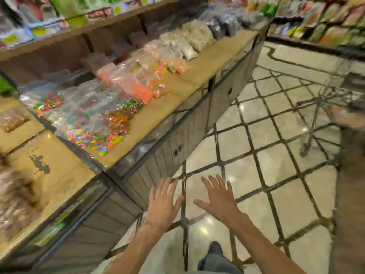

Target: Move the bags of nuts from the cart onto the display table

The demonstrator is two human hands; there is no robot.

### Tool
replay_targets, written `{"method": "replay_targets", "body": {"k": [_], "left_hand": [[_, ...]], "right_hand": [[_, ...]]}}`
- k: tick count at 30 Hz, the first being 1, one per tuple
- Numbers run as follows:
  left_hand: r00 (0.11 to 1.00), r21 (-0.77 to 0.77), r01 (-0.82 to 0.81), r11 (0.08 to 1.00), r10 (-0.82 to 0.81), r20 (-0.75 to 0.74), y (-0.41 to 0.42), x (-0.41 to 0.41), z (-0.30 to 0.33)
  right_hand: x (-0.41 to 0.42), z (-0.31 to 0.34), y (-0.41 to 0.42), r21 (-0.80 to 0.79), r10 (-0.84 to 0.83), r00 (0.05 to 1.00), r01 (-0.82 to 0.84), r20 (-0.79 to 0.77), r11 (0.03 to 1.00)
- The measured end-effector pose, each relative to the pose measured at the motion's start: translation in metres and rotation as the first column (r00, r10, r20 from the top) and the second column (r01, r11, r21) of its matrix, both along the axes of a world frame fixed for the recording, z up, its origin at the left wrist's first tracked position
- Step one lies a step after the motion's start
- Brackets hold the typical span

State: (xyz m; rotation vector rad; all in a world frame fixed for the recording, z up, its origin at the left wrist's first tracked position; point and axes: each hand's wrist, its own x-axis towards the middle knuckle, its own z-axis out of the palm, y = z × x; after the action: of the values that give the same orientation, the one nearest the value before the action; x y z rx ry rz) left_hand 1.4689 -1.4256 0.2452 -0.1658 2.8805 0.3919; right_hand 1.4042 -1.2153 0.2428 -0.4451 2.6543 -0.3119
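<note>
Both hands (164, 204) (219, 200) spread empty; cart (324, 107) well apart, far right.

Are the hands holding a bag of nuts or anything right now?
No, nothing. The left hand and right hand are both open and empty, fingers spread above the floor.

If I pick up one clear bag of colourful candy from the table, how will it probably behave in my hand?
The candy bag would probably sag and change shape, since it holds many loose small pieces. Its shiny clear plastic may feel slippery. It lies flat on the display table, so rolling seems unlikely.
</note>
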Motion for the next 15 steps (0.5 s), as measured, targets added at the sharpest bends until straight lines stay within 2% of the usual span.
{"method": "replay_targets", "body": {"k": [3, 7, 15], "left_hand": [[0.996, 0.002, 0.085, 0.996, -0.085, -0.018, 0.06, -0.053, 0.003], [0.983, 0.011, 0.18, 0.984, -0.18, -0.042, 0.131, -0.12, 0.002], [0.931, 0.085, 0.363, 0.928, -0.358, -0.068, 0.242, -0.27, -0.014]], "right_hand": [[-0.034, 0.008, 0.064, -0.021, -0.078, 0.997, 0.078, -0.017, 0.997], [-0.082, 0.017, 0.141, 0.046, -0.146, 0.988, 0.148, -0.039, 0.988], [-0.185, 0.015, 0.257, 0.044, -0.381, 0.919, 0.387, -0.105, 0.921]]}}
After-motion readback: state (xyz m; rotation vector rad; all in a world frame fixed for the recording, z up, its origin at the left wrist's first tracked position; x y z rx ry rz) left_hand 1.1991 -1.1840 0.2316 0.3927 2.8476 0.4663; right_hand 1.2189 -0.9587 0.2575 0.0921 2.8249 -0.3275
